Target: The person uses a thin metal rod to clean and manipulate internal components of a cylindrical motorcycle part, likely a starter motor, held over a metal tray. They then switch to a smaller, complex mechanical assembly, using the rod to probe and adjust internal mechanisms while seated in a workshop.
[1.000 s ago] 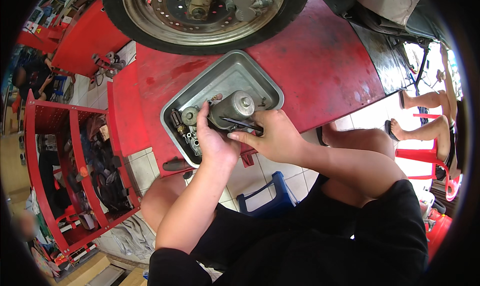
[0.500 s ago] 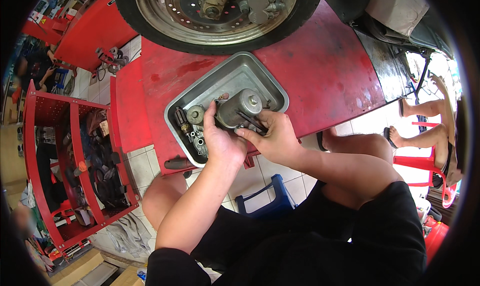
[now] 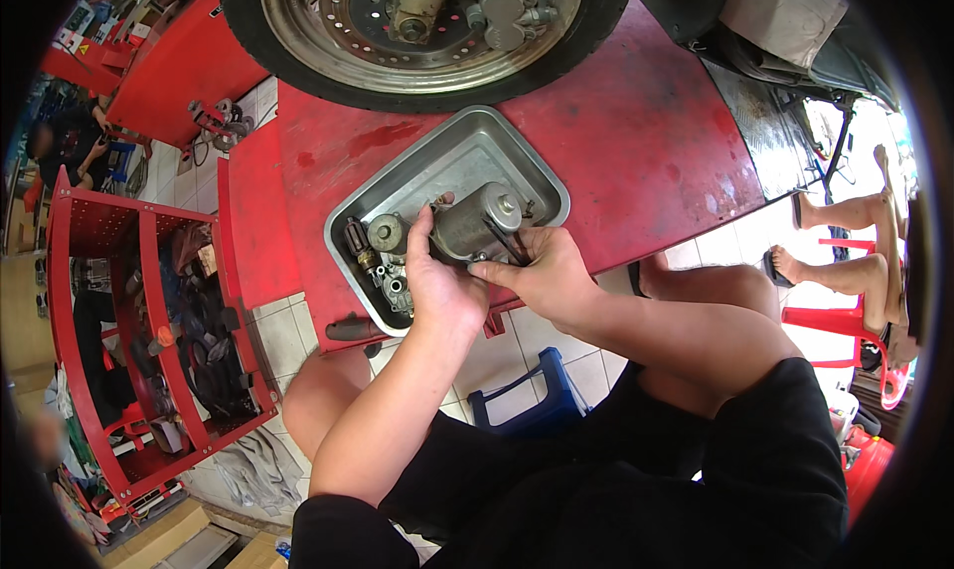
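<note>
A grey metal cylinder with a round boss on its end cap, apparently a starter motor (image 3: 467, 229), is held tilted over the near part of a metal tray (image 3: 502, 132). My left hand (image 3: 444, 281) is closed around its lower left side, thumb up along it. My right hand (image 3: 550, 274) is closed at the cylinder's right side, pinching a dark slender piece (image 3: 514, 245) whose kind I cannot make out. The fingers hide the underside. In the tray's left end lie a dark ribbed armature-like part (image 3: 359, 239), a round metal cap (image 3: 387, 233) and a metal casting (image 3: 396, 285).
The tray sits on a red bench (image 3: 656, 132), below a motorcycle wheel (image 3: 437, 92). A dark-handled tool (image 3: 350, 328) lies by its near edge. On the left stands a red shelf rack (image 3: 149, 301); a blue stool (image 3: 537, 395) is beneath me. Other people sit at right and far left.
The view has shifted slightly. The cylinder has turned a little in my hands, and my right fingers lie closer over the dark slender piece.
</note>
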Motion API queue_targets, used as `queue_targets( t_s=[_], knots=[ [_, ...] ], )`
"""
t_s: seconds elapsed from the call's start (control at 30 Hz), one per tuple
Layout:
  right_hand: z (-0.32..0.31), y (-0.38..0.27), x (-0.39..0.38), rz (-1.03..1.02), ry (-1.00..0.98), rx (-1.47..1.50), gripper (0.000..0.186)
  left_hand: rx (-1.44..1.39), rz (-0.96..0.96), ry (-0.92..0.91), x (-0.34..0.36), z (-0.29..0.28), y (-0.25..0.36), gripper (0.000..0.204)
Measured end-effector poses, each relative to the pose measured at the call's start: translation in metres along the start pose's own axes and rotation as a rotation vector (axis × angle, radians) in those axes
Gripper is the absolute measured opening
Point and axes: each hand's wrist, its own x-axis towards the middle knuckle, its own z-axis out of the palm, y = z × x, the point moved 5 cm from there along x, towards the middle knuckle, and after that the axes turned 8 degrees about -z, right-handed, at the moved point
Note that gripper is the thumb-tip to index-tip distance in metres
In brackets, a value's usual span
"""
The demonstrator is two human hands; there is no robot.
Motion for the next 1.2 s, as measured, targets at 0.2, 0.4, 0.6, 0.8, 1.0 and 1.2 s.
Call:
queue_targets(
  t_s=[0.2,0.4,0.6,0.8,1.0,1.2],
  knots=[
    [-0.003,-0.024,-0.001,-0.01,-0.029,-0.286,0.033,0.011,0.041,-0.044,0.002,-0.005,0.003,0.04],
    [-0.004,-0.013,0.0,0.004,-0.038,-0.179,0.034,0.023,0.034,-0.047,0.004,-0.005,0.001,0.04],
    [-0.004,-0.014,0.001,-0.021,-0.025,-0.258,0.034,0.023,0.037,-0.026,0.004,-0.007,0.002,0.039],
    [-0.004,-0.012,0.0,0.032,0.0,-0.18,0.031,0.033,0.043,-0.054,0.004,-0.007,0.003,0.037],
    [-0.01,-0.016,0.0,-0.015,0.024,-0.364,0.027,0.019,0.054,-0.015,0.004,-0.008,0.012,0.034],
    [-0.055,-0.066,0.039,-0.375,-0.039,-0.993,0.025,-0.132,0.183,0.047,0.007,-0.005,0.049,0.029]
  ],
)
